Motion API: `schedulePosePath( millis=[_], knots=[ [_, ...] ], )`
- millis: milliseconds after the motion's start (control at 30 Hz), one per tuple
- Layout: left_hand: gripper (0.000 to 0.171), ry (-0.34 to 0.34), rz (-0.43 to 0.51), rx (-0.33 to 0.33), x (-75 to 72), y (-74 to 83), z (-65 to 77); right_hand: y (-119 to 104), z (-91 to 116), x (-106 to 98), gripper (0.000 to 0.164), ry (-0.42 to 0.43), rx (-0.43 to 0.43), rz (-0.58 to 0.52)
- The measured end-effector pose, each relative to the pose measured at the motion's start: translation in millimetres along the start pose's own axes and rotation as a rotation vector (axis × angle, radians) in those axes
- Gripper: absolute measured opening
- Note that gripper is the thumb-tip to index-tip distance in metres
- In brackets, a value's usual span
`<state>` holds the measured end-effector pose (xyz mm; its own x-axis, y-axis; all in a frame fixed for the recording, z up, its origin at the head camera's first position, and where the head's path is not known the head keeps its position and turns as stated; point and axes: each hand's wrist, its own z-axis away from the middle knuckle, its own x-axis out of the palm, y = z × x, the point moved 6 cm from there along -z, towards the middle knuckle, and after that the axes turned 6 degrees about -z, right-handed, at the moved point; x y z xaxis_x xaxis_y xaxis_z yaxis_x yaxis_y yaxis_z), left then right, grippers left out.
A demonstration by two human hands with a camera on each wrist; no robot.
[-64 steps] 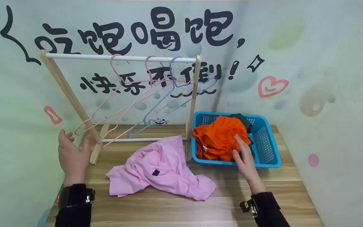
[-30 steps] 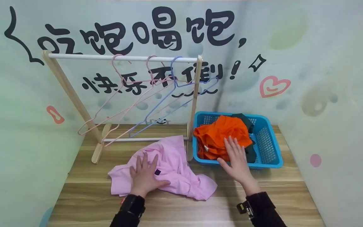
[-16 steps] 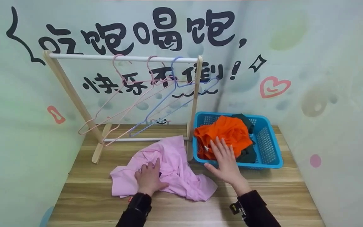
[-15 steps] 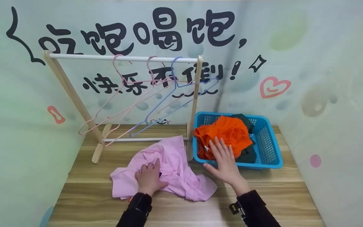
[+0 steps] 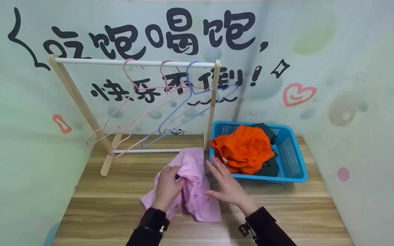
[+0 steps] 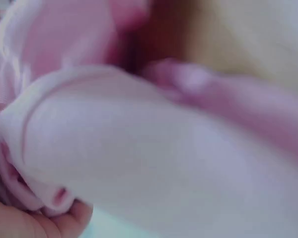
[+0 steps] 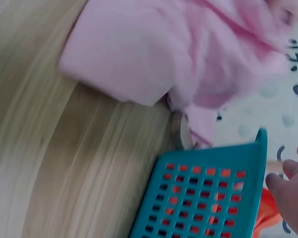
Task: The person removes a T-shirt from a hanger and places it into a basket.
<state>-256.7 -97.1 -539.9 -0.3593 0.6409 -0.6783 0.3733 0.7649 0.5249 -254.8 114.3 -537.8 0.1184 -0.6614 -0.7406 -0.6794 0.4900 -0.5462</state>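
My left hand [image 5: 168,186] grips a bunched part of a pink shirt [image 5: 198,191] and raises it in a fold. A small dark label shows beside the fingers in the head view. Up close in the left wrist view, the fingertips [image 6: 72,218] curl round the cloth, which hides much of the hand. My right hand [image 5: 229,189] is held with fingers spread and holds nothing, between the shirt and the blue basket [image 5: 302,171]. Its fingertips overlap the basket's near left corner in the head view.
Inside the basket lie orange clothing [image 5: 246,148] and dark green clothing [image 5: 269,167]. Behind the shirt stands a wooden rack with a white rail [image 5: 91,61]. Two pink hangers and a blue hanger [image 5: 187,73] hang from it. Walls border the wooden table [image 5: 108,212].
My left hand came from beside the rack onto the shirt, then gathered and lifted it; the shirt's outline narrowed. My right hand moved left, away from over the orange clothing.
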Motion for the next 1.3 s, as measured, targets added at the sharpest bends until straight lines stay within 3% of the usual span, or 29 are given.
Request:
schedulePosePath(
  millis=[67,200,333,467,600,733,833,967,1000,1100,1200,1300],
  knots=[
    [0.031,0.037,0.095,0.038,-9.3,16.5,-6.9,-4,-6,3,0.104,-0.021,0.007,-0.036],
    [0.035,0.042,0.258,0.108,-20.5,47.5,-13.3,-13,-19,4,0.102,-0.027,0.006,-0.118],
    [0.040,0.035,0.343,0.211,-24.0,70.3,-13.1,-22,-30,-2,0.083,0.035,0.010,-0.220],
    [0.052,0.048,0.342,0.315,-27.3,83.5,-13.0,-25,-34,-16,0.054,0.207,0.038,-0.265],
    [0.073,0.036,0.288,0.375,-31.8,87.6,-12.4,-23,-33,-45,0.042,0.403,0.067,-0.299],
    [0.088,0.031,0.218,0.368,-37.6,79.3,-11.5,-19,-30,-91,0.033,0.579,0.058,-0.331],
    [0.090,0.028,0.180,0.325,-41.3,64.7,-9.9,-19,-24,-132,0.031,0.724,0.059,-0.275],
    [0.093,0.010,0.138,0.270,-43.2,38.8,-5.4,-13,-8,-182,0.034,0.904,0.173,-0.184],
    [0.093,0.008,0.127,0.256,-43.7,31.8,-3.9,-9,-4,-191,0.035,0.950,0.201,-0.227],
    [0.090,0.005,0.097,0.219,-45.3,11.2,1.5,7,10,-212,0.035,1.053,0.272,-0.277],
    [0.087,0.002,0.058,0.184,-48.2,-4.5,7.4,25,23,-224,0.034,1.101,0.325,-0.225],
    [0.085,-0.012,0.039,0.156,-50.5,-15.2,12.4,43,34,-231,0.032,1.092,0.396,-0.043]
  ],
)
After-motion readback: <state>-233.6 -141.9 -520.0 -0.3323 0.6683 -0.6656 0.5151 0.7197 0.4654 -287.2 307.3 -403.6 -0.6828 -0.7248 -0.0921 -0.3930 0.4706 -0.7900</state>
